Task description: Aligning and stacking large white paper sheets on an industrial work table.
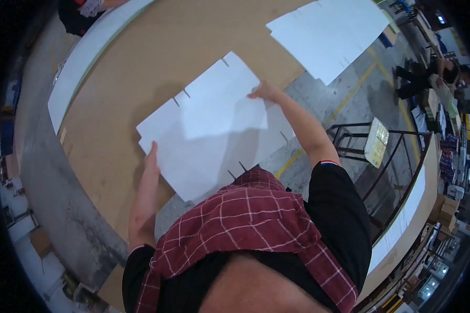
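Note:
A white cardboard sheet (214,112) with dark slots cut into two opposite edges lies tilted in front of me, over the near edge of the brown board surface (109,151). My left hand (151,160) grips its left edge, thumb on top and the other fingers out of sight beneath. On the right edge, my right hand (267,92) holds the sheet the same way, thumb over the top face. The sheet's near edge reaches my checked apron (240,214).
Another white slotted sheet (329,34) lies at the far right of the board. A long white panel (89,65) borders the left side. To my right stand a metal-framed stool (376,141) and a dark rack (402,156). A person (436,75) is farther off.

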Motion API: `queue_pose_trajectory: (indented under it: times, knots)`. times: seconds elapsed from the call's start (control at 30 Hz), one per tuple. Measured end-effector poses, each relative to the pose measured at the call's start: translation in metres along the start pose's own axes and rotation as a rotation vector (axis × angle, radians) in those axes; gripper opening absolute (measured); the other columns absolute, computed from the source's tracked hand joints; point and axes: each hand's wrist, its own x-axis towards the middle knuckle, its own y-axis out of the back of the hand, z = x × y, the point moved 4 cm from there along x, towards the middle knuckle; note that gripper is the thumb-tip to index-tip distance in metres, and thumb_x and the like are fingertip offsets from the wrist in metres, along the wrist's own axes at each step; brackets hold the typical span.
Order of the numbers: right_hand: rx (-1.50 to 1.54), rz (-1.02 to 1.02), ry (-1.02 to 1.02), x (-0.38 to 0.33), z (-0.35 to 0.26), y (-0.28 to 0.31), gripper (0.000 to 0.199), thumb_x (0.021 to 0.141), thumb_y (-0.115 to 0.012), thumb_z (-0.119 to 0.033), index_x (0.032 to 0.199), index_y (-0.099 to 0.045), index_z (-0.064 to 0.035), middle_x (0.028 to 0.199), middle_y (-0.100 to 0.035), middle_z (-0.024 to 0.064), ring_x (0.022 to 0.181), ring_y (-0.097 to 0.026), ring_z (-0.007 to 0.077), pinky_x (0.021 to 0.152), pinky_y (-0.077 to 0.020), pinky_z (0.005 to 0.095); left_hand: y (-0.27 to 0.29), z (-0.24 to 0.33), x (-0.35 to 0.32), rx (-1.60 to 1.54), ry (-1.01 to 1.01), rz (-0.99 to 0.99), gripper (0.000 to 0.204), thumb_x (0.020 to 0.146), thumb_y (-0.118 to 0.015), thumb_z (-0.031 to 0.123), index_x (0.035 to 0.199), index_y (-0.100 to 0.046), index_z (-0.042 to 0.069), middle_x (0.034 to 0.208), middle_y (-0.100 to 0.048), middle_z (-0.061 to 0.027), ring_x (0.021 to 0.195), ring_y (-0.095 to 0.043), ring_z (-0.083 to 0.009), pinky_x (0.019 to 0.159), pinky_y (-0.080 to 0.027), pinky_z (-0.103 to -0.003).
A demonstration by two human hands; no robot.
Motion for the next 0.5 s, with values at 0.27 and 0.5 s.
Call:
queue_pose_trajectory:
  times: [0.27, 0.5]
  knots:
    - [-0.364, -0.022, -0.038, 0.000, 0.013, 0.005, 0.064, 0.060, -0.065, -0.036, 0.109, -0.043, -0.0009, 0.107, -0.048, 0.0170, 0.100, -0.045, 0.0257, 0.081, -0.0366, 0.0304, -0.041, 0.039, -0.062, 1.146, -0.218, 0.873, 0.052, 0.076, -0.052, 0.034, 0.115, -0.036, 0.004, 0.117, -0.038, -0.0143, 0.108, -0.036, -0.0307, 0.087, -0.032, -0.041]
    - [0.841, 0.610, -0.473, -0.150, 0.101, 0.003, 0.056, 0.075, -0.051, -0.039, 0.118, -0.034, -0.0075, 0.115, -0.041, 0.0094, 0.098, -0.044, 0.0212, 0.079, -0.0358, 0.0335, -0.164, -0.040, -0.112, 1.989, -0.807, -0.535, 0.061, 0.075, -0.046, 0.043, 0.123, -0.027, 0.011, 0.129, -0.023, -0.0081, 0.120, -0.017, -0.0238, 0.094, -0.009, -0.050]
